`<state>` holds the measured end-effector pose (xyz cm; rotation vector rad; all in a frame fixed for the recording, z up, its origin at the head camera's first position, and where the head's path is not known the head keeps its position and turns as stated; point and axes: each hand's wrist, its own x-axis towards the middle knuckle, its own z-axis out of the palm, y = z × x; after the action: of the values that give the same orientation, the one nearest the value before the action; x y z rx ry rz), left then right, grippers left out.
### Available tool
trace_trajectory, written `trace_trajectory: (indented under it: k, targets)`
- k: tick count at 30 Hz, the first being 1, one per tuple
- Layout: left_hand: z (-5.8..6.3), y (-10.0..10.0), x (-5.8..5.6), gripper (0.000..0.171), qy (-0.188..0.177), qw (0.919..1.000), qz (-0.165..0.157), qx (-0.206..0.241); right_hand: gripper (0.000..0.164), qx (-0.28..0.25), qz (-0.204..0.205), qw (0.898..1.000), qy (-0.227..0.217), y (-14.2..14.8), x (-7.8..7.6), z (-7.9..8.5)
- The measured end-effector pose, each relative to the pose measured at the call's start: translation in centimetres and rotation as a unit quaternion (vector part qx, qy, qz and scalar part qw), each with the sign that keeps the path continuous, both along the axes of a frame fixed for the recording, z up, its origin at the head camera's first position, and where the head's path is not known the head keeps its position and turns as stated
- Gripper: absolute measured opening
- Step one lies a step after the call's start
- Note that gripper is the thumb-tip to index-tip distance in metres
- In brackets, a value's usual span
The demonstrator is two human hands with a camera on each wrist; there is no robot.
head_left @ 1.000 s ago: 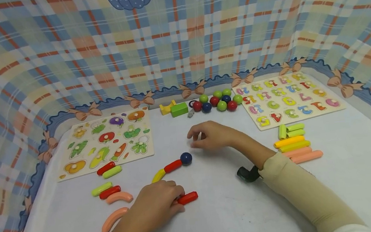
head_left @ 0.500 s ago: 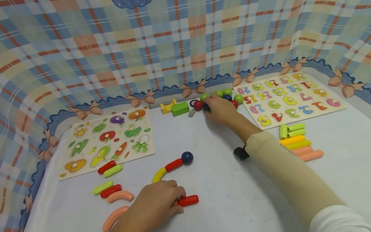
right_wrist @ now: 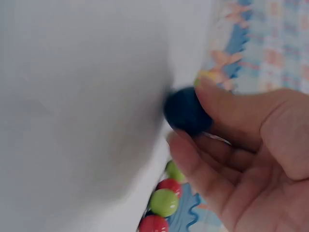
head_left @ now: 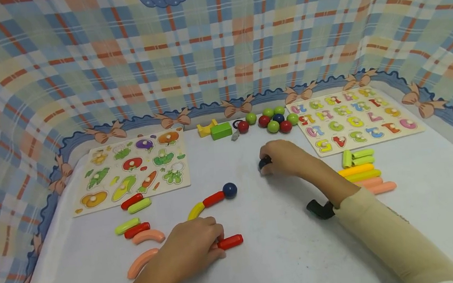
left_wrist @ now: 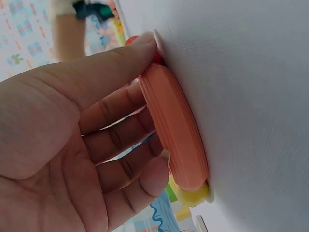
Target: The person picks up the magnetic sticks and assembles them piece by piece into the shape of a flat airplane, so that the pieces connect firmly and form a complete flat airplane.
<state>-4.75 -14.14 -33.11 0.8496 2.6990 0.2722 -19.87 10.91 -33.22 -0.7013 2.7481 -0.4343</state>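
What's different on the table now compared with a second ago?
The right hand reached to the group of balls at the back, took hold of a dark blue ball and brought it toward the person. The left hand stayed in place at the salmon piece, with the red stick beside it unmoved.

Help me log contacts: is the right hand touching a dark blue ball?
Touching. The right wrist view shows the right hand pinching a dark blue ball, its fingers meeting the surface with no visible gap.
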Motion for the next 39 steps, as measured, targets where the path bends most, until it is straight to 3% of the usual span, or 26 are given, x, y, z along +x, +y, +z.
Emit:
trace_trajectory:
  k: [7,14,19,27,33,39]
  targets:
    - [0.1,-0.1,-0.1,0.026,0.002,0.9999,0.010,-0.006,0.029,-0.094,0.077,0.988,-0.100,1.1,5.0,0.0]
    - [-0.1,0.0,-0.3,0.027,0.002,0.9999,0.009,-0.007,0.027,-0.157,0.152,0.964,-0.153,0.3,7.5,-0.7]
    - [-0.2,0.0,-0.3,0.026,0.003,1.0000,0.003,-0.001,0.027,-0.178,0.162,0.955,-0.173,-0.2,8.3,-0.8]
    - [-0.3,0.1,-0.3,0.025,-0.005,1.0000,0.006,0.000,0.028,-0.176,0.157,0.953,-0.189,0.1,8.3,-1.2]
    - [-0.2,0.3,-0.2,0.027,-0.005,1.0000,0.002,0.000,0.032,-0.205,0.173,0.940,-0.213,-0.9,9.1,-1.5]
    - [0.0,0.3,-0.2,0.026,-0.011,0.9999,-0.001,0.004,0.033,-0.222,0.180,0.933,-0.217,-1.4,9.8,-1.5]
